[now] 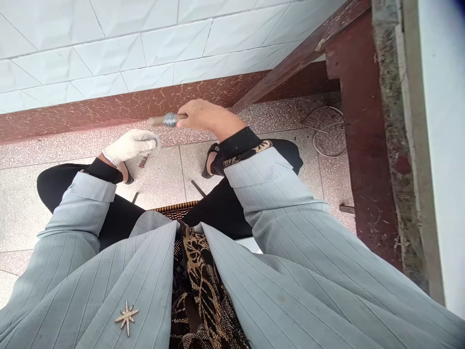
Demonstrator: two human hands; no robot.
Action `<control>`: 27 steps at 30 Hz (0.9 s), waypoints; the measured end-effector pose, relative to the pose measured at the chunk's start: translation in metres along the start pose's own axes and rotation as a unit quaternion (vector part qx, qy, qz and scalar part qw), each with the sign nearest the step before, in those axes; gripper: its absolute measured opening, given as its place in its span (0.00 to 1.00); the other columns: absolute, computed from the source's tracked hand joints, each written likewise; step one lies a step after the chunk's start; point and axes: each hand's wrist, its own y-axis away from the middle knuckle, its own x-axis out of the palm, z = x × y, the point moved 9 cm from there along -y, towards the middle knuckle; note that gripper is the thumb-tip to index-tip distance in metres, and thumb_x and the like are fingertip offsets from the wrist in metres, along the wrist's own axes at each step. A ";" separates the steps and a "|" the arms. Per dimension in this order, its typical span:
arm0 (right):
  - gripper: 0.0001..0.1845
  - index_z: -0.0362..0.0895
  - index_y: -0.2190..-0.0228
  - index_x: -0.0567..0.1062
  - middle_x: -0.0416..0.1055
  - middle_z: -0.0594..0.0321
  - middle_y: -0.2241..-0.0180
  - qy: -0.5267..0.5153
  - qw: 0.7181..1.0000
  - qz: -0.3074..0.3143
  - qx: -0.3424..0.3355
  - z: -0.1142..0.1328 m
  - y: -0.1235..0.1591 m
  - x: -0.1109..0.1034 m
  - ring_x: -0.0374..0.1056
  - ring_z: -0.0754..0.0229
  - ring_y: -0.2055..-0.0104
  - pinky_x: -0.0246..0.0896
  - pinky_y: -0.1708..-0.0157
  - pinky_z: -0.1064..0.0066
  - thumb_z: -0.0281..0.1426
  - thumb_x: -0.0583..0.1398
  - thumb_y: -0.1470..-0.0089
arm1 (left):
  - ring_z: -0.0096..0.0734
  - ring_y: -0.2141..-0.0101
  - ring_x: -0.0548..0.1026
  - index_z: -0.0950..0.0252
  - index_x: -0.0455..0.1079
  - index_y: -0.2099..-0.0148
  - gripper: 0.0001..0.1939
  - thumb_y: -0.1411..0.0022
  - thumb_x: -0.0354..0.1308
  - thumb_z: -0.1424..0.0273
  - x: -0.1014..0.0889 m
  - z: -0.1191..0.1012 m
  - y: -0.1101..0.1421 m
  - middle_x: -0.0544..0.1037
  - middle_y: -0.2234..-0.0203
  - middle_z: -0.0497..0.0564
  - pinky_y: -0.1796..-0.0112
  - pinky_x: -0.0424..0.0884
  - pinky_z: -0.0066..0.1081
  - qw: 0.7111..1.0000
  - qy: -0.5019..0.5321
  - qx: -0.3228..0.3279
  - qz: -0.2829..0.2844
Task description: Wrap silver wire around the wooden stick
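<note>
My right hand (199, 116) is bare and closed round one end of a brown rod, perhaps wooden. A coil of silvery wire (169, 119) is wound round the rod's middle, and its blunt free end (156, 121) points left. Lower and to the left, my left hand (131, 145) wears a white knitted glove with its fingers curled in. A pale greyish rounded shape shows at those fingertips, and I cannot make out what it is. The two hands are apart. On the floor just below the glove lies a small reddish-brown piece (144, 161).
A white tiled wall (156, 48) with a red-brown base strip stands in front. At the right are a dark red wooden frame (366, 135) and its slanting brace (290, 63). A loop of pale cable (329, 154) lies on the floor. Below me shows a woven seat edge (178, 209).
</note>
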 end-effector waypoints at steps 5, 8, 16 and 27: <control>0.05 0.39 0.63 0.82 0.71 0.63 0.74 0.044 0.977 0.195 -0.076 0.019 0.016 0.034 0.65 0.62 0.70 0.53 0.66 0.68 0.27 0.64 0.36 | 0.21 0.79 0.63 0.67 0.77 0.66 0.09 0.35 0.63 0.67 -0.015 0.001 0.002 0.68 0.79 0.47 0.75 0.59 0.26 0.998 -0.022 -0.005 -0.055; 0.05 0.39 0.62 0.81 0.67 0.69 0.77 -0.067 0.943 0.295 -0.138 0.033 0.032 0.045 0.62 0.66 0.73 0.54 0.68 0.71 0.24 0.62 0.35 | 0.20 0.79 0.62 0.67 0.76 0.66 0.08 0.35 0.62 0.69 -0.024 0.004 0.000 0.67 0.80 0.46 0.76 0.56 0.26 0.995 -0.022 -0.008 -0.092; 0.21 0.51 0.60 0.75 0.75 0.58 0.62 -0.479 0.854 -0.045 -0.197 0.014 0.018 -0.032 0.68 0.56 0.65 0.64 0.67 0.64 0.54 0.66 0.43 | 0.20 0.82 0.56 0.65 0.73 0.64 0.13 0.28 0.58 0.64 -0.018 -0.003 -0.004 0.61 0.83 0.42 0.78 0.55 0.25 0.993 0.037 0.034 -0.105; 0.05 0.42 0.63 0.77 0.78 0.52 0.59 -0.069 0.993 -0.095 0.028 -0.015 -0.005 -0.013 0.72 0.53 0.58 0.63 0.57 0.63 0.31 0.63 0.39 | 0.19 0.81 0.58 0.67 0.77 0.65 0.12 0.32 0.64 0.65 0.009 -0.011 -0.001 0.62 0.82 0.44 0.80 0.54 0.24 1.000 0.025 0.010 0.009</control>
